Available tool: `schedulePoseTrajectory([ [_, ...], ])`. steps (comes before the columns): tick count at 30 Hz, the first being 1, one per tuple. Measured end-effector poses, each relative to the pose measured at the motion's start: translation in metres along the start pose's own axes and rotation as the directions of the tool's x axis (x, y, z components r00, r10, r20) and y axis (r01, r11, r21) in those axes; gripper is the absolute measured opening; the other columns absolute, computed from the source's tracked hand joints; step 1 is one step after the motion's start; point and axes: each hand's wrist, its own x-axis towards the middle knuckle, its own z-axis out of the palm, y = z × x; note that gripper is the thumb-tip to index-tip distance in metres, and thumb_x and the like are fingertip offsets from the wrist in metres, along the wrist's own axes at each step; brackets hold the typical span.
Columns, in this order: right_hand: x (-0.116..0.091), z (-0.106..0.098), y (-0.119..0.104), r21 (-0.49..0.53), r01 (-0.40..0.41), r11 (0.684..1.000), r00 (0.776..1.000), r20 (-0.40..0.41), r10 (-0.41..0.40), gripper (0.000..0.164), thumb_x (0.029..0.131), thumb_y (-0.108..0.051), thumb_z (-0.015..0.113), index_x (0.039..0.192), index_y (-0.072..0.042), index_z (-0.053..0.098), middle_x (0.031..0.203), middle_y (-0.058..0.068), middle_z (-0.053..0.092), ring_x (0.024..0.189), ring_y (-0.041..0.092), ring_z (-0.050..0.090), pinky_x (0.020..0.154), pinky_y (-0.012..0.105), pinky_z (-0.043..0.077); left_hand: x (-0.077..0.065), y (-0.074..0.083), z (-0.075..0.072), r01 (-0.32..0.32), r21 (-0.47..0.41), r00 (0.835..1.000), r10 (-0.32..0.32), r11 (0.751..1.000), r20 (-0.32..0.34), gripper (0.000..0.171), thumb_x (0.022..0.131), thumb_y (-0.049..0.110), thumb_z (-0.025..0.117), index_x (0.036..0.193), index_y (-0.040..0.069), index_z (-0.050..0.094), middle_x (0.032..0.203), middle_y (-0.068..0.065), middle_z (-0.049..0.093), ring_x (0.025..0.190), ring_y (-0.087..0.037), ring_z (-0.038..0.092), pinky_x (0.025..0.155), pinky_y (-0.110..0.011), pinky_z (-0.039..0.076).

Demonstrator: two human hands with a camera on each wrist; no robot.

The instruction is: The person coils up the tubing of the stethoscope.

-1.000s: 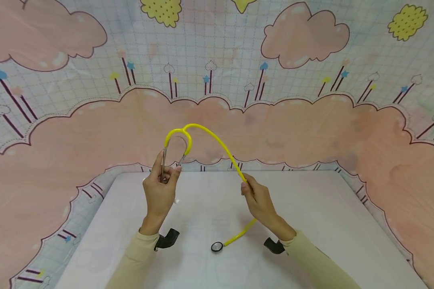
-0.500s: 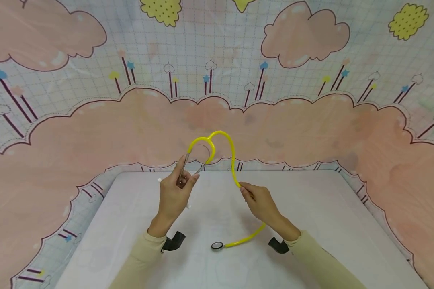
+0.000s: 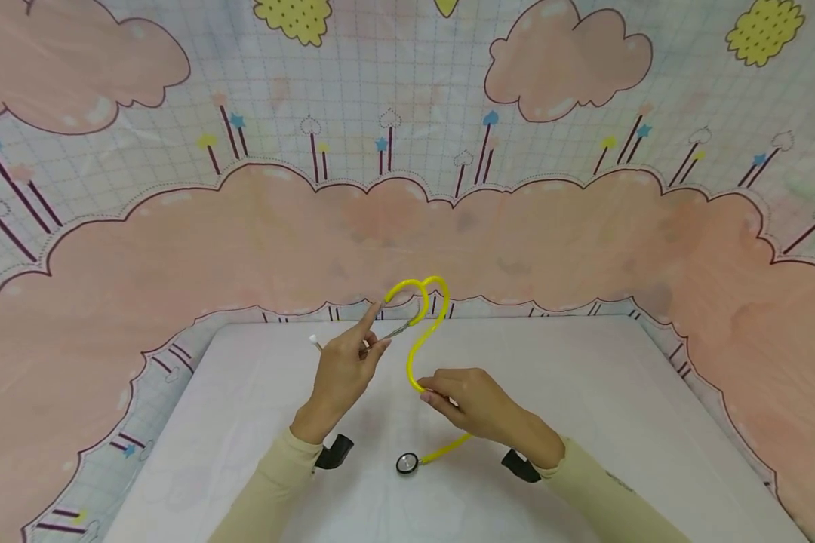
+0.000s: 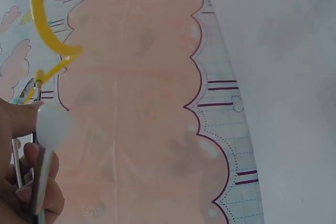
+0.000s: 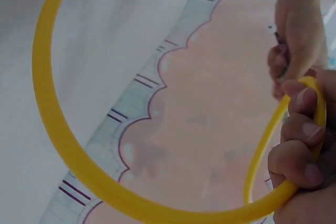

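A stethoscope with yellow tubing [image 3: 414, 354] is held up between both hands over the white table. My left hand [image 3: 342, 369] grips its metal ear tubes [image 3: 397, 330], index finger stretched along one of them; a white ear tip [image 4: 52, 126] shows close up in the left wrist view. The right hand [image 3: 492, 403] holds the yellow tube partway down, and in the right wrist view its fingers [image 5: 296, 163] curl round it. From under that hand the tube runs to the round chest piece [image 3: 407, 463] with a black rim, low over or on the table; I cannot tell which.
The white table [image 3: 244, 407] spreads beneath both hands. Behind and beside it hangs a printed cloth [image 3: 557, 241] with clouds and stars. A black wrist mount [image 3: 335, 452] sits at the left wrist, another [image 3: 520, 465] at the right.
My left hand has moved right and tipped the ear tubes to the right. The right hand has come lower and slightly left, and the tube between them now bends in an S. The chest piece stays put.
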Motion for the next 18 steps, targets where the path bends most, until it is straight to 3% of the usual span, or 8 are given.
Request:
schedulePoseTrajectory([
  [5,0.003,-0.010,-0.009,0.005,0.046,0.999,0.998,0.045,-0.046,0.019,0.095,-0.019,0.065,0.108,-0.008,0.073,0.078,-0.009,0.064,0.063,-0.004,0.054,0.060,0.005,0.041,-0.004,0.000,0.001,-0.015,0.079,0.998,0.010,0.997,0.066,0.058,0.086,0.013,0.076,0.140,0.008,0.055,0.073,0.001,0.064,0.054,-0.005,0.043,0.051,-0.021,0.039],
  [10,0.007,-0.022,-0.015,-0.036,0.118,0.992,0.991,0.071,-0.115,0.017,0.095,-0.020,0.065,0.107,-0.011,0.072,0.078,-0.010,0.061,0.064,-0.002,0.051,0.061,0.006,0.040,-0.008,-0.004,0.001,-0.066,0.147,0.988,0.044,0.987,0.151,0.060,0.085,0.016,0.077,0.141,0.013,0.055,0.072,0.003,0.062,0.055,-0.006,0.044,0.052,-0.020,0.039],
  [14,0.013,-0.034,-0.018,-0.064,0.167,0.984,0.983,0.083,-0.161,0.016,0.092,-0.020,0.070,0.106,-0.014,0.073,0.077,-0.009,0.059,0.064,-0.001,0.048,0.061,0.007,0.039,-0.013,-0.005,0.000,-0.142,0.162,0.967,0.102,0.977,0.233,0.060,0.085,0.017,0.077,0.140,0.016,0.055,0.074,0.003,0.064,0.057,-0.008,0.053,0.055,-0.023,0.046],
  [18,0.018,-0.045,-0.017,-0.061,0.195,0.979,0.978,0.084,-0.189,0.016,0.089,-0.018,0.073,0.105,-0.017,0.073,0.077,-0.009,0.058,0.064,0.000,0.049,0.061,0.009,0.040,-0.019,-0.007,0.000,-0.197,0.120,0.938,0.151,0.973,0.312,0.058,0.085,0.018,0.077,0.140,0.017,0.056,0.076,0.003,0.066,0.060,-0.010,0.059,0.058,-0.023,0.049],
])
